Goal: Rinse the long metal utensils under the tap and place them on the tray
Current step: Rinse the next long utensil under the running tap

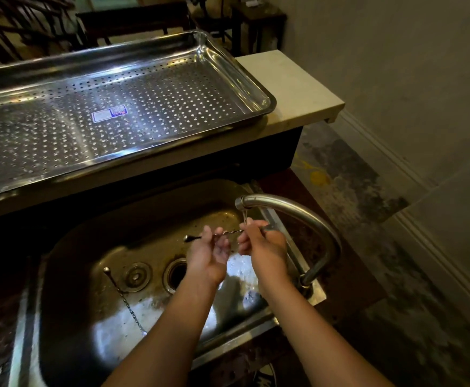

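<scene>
left hand, right hand hold long spoon between them under tap.

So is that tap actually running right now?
On. A thin stream of water falls from the tap to where the right hand and left hand hold a long metal utensil over the sink.

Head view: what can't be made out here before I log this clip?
Held utensil: right end hidden inside the right hand, head view.
Tray: left end cut off by the frame's edge, head view.
Sticker on the tray: print too small and blurred, head view.
</scene>
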Available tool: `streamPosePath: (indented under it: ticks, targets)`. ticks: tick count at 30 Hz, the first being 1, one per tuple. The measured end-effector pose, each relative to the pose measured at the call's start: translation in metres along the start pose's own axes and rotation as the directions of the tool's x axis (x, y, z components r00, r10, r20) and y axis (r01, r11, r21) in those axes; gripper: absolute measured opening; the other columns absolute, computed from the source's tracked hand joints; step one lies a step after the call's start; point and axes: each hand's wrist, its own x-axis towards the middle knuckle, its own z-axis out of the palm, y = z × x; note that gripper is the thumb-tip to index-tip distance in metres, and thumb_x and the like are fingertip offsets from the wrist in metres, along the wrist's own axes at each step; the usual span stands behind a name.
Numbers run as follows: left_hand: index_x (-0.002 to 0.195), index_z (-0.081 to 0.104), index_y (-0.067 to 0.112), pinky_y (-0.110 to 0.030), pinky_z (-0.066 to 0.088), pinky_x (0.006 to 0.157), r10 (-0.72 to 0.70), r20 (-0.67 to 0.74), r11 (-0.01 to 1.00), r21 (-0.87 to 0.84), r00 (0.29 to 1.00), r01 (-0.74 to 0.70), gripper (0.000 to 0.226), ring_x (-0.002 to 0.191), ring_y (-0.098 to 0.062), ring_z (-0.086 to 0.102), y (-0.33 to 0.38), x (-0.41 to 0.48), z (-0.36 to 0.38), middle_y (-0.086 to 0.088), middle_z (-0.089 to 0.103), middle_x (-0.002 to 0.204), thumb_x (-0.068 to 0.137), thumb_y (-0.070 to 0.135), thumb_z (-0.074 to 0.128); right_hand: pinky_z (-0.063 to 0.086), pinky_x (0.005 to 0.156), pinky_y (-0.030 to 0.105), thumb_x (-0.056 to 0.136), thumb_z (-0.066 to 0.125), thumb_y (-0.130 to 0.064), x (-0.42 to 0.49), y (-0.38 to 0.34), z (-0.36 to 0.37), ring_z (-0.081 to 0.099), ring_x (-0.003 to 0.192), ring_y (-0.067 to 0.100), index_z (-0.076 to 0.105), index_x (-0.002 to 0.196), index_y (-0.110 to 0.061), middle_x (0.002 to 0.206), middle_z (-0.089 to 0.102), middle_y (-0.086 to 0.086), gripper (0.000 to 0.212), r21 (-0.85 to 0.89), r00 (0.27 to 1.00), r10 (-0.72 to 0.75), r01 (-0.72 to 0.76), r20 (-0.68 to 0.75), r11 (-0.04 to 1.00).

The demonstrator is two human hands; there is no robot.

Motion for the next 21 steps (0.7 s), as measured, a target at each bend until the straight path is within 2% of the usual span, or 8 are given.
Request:
streamPosePath:
  ticks: [4,8,10,12,14,15,17,21]
  targets:
    - [0.1,0.06,0.01,-0.024,0.056,0.055,-0.021,0.057,0.996,-0.082,0.998,0.026,0.016,0.07,-0.016,0.072,-0.006,-0.009,-0.029,-0.006,0.071,0.08,0.086,0.015,0.066,0.052,0.048,0.023,0.094,0.065,-0.014,0.007,-0.005,-0.001,0.057,0.051,0.009,0.065,0.094,-0.003,0.064,0.06,0.002,0.011,0.102,0.994,0.094,-0.098,0.05,0.99]
    - [0.09,0.06,0.006,-0.027,0.058,0.06,0.033,0.045,0.982,-0.188,0.998,-0.024,0.01,0.082,-0.022,0.07,0.012,-0.005,-0.058,-0.01,0.065,0.081,0.088,0.015,0.062,0.053,0.049,0.025,0.093,0.065,-0.004,0.007,-0.006,-0.011,0.059,0.052,0.014,0.064,0.089,-0.003,0.06,0.062,0.005,0.005,0.33,0.995,0.09,-0.099,0.043,0.939]
    - [0.093,0.058,0.004,-0.027,0.059,0.062,0.092,0.034,0.989,-0.121,0.995,-0.088,0.007,0.086,-0.024,0.069,0.018,-0.005,-0.064,-0.013,0.064,0.083,0.093,0.011,0.057,0.055,0.053,0.025,0.092,0.066,-0.003,0.004,-0.003,-0.011,0.062,0.054,0.014,0.065,0.093,-0.001,0.064,0.065,0.006,0.002,0.31,0.994,0.094,-0.107,0.057,0.945]
    - [0.091,0.06,0.002,-0.026,0.058,0.063,0.123,0.065,0.992,-0.04,0.99,-0.12,0.005,0.078,-0.021,0.071,0.015,-0.007,-0.06,-0.014,0.065,0.081,0.092,0.005,0.056,0.058,0.061,0.026,0.088,0.068,0.001,-0.004,0.003,-0.003,0.067,0.061,0.016,0.066,0.098,0.002,0.074,0.069,0.011,0.01,0.199,0.984,0.119,-0.144,0.133,0.969]
    - [0.09,0.06,0.001,-0.025,0.058,0.061,0.129,0.12,0.991,0.021,0.984,-0.132,0.004,0.07,-0.02,0.071,0.008,-0.013,-0.053,-0.015,0.067,0.075,0.09,0.001,0.057,0.06,0.065,0.025,0.086,0.069,0.006,-0.013,0.009,0.008,0.07,0.065,0.019,0.067,0.093,0.0,0.078,0.071,0.014,0.009,0.1,0.963,0.153,-0.178,0.22,0.979]
    - [0.091,0.06,0.001,-0.025,0.058,0.061,0.134,0.145,0.989,0.036,0.98,-0.141,0.004,0.068,-0.02,0.07,0.006,-0.015,-0.051,-0.015,0.068,0.074,0.088,0.0,0.057,0.06,0.064,0.024,0.087,0.067,0.007,-0.015,0.01,0.011,0.07,0.065,0.02,0.066,0.091,0.0,0.078,0.071,0.015,0.008,0.106,0.957,0.157,-0.187,0.244,0.977]
    - [0.092,0.061,0.002,-0.025,0.058,0.062,0.16,0.161,0.986,0.023,0.974,-0.166,0.009,0.072,-0.021,0.071,0.008,-0.018,-0.052,-0.014,0.069,0.076,0.084,0.0,0.059,0.06,0.063,0.025,0.09,0.064,0.005,-0.013,0.009,0.011,0.069,0.064,0.02,0.064,0.092,0.001,0.08,0.07,0.016,0.005,0.235,0.959,0.152,-0.209,0.241,0.949]
    - [0.093,0.061,0.008,-0.022,0.057,0.061,0.181,0.163,0.984,-0.038,0.97,-0.177,0.008,0.072,-0.016,0.068,0.021,-0.016,-0.068,-0.011,0.066,0.083,0.087,0.005,0.058,0.06,0.06,0.026,0.096,0.058,-0.002,0.003,-0.001,-0.005,0.066,0.065,0.02,0.06,0.101,0.001,0.081,0.071,0.014,0.007,0.498,0.976,0.177,-0.215,0.123,0.84]
